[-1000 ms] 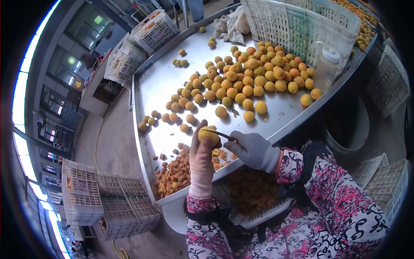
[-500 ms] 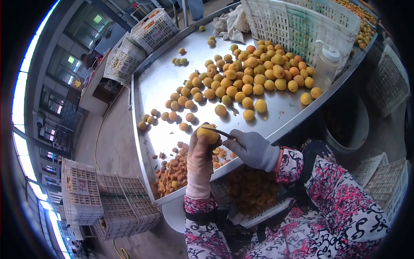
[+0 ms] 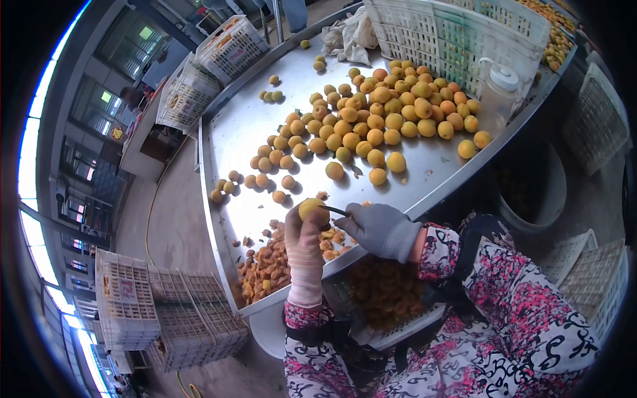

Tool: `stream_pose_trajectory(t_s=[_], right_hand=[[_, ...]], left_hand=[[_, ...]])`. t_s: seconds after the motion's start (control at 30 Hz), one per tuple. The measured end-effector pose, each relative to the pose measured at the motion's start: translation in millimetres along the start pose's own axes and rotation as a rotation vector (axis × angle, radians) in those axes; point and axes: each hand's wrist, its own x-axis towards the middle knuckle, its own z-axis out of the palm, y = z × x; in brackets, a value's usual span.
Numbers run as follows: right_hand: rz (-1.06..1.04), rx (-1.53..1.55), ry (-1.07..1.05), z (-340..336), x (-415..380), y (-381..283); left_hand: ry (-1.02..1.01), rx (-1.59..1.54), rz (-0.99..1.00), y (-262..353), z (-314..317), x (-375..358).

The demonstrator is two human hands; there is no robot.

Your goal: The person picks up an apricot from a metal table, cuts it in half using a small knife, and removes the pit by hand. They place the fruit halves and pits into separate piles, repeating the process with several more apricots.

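My gloved left hand (image 3: 302,240) is closed around a yellow fruit (image 3: 313,210) above the near edge of the metal table (image 3: 239,139). In my right hand (image 3: 381,229), in a grey glove, is a dark knife (image 3: 336,211) whose blade touches the right side of this fruit; its tip is hidden at the fruit. Beyond my hands lies a spread of whole orange-yellow fruits (image 3: 375,123). Brown-orange pieces (image 3: 269,259) are heaped beside and behind my left wrist.
A white crate (image 3: 431,46), a clear lidded jug (image 3: 497,96) and a cloth (image 3: 350,38) stand or lie on the far side of the table. Stacked crates (image 3: 179,318) are at lower left. A large bucket (image 3: 547,192) is at right, and a crate of pieces (image 3: 385,295) below the edge.
The knife blade has moved from across the top of the fruit to its right side. Both hands are slightly lower and farther left in view, and the view has shifted a little.
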Motion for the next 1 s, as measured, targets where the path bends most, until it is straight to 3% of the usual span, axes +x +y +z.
stream_pose_trajectory(t_s=[0.17,0.23,0.27,0.37,0.47,0.53,0.6,0.77,0.83,0.87,0.9,1.0], right_hand=[[0.042,0.143,0.064,21.7,-6.3,-1.0],[0.0,0.146,0.093,24.9,-6.3,2.1],[0.005,0.136,0.094,23.4,-6.1,2.2],[0.01,0.085,0.082,13.1,-3.6,0.3],[-0.015,0.014,0.08,10.2,-4.7,-1.5],[-0.043,-0.009,0.094,12.3,-4.2,0.0],[-0.069,0.207,0.136,14.4,-1.8,5.7],[-0.124,0.497,0.046,0.2,1.7,11.1],[-0.192,0.471,0.057,-4.4,0.8,11.6],[-0.067,0.52,0.045,-10.6,0.6,9.0],[-0.09,0.602,0.091,-12.8,2.1,12.1],[-0.093,0.489,0.112,-21.9,-0.7,6.2]], left_hand=[[0.015,-0.372,-0.117,-23.2,9.5,3.7],[0.003,-0.65,-0.251,-17.2,17.3,2.8],[-0.077,-0.586,-0.246,-8.4,18.7,-0.1],[-0.066,-0.302,-0.1,-16.8,9.5,7.1],[-0.08,-0.213,-0.038,-7.1,9.7,4.2],[-0.093,-0.202,-0.043,-6.9,7.6,3.6],[-0.107,-0.192,-0.043,-3.0,6.4,2.6],[-0.282,-0.507,-0.2,4.6,1.0,1.8],[-0.276,-0.516,-0.13,7.3,-0.2,2.4],[-0.193,-0.501,-0.084,6.7,-4.5,6.2],[-0.108,-0.487,-0.04,5.8,-9.6,9.2],[-0.024,-0.254,0.039,12.3,-15.0,10.9]])
